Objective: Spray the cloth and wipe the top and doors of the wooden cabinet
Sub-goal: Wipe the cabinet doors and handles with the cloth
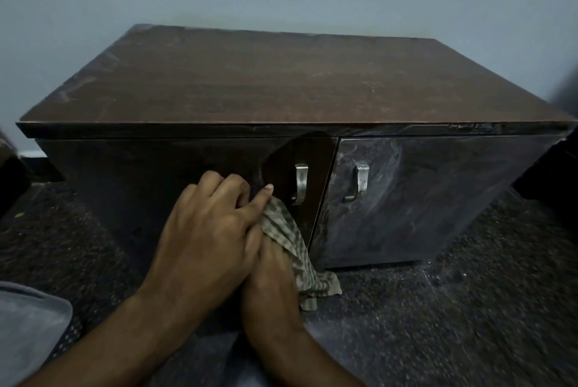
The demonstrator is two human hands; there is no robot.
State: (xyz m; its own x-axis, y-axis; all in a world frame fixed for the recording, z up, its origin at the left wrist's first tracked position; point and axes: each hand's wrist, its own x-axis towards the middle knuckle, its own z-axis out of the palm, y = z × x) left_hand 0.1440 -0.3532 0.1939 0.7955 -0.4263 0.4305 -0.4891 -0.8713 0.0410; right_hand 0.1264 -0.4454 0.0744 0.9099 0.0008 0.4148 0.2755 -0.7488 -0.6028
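While both hands, left hand [206,230] over right hand [272,274], clutch the striped cloth [291,249] with curled fingers against the left cabinet door [140,186], it may snag the metal handle [301,181], pulling that door open.

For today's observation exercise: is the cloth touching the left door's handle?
Apart. Head view shows dark door between the cloth and the left door's handle.

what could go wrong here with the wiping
1. The cloth is bunched under both hands, and its loose tail hangs to the gritty floor, so it may pick up dirt and smear it back on.
2. The wiping is close to the left door's handle, where the cloth could snag.
3. The right door looks streaked; it may be left that way.
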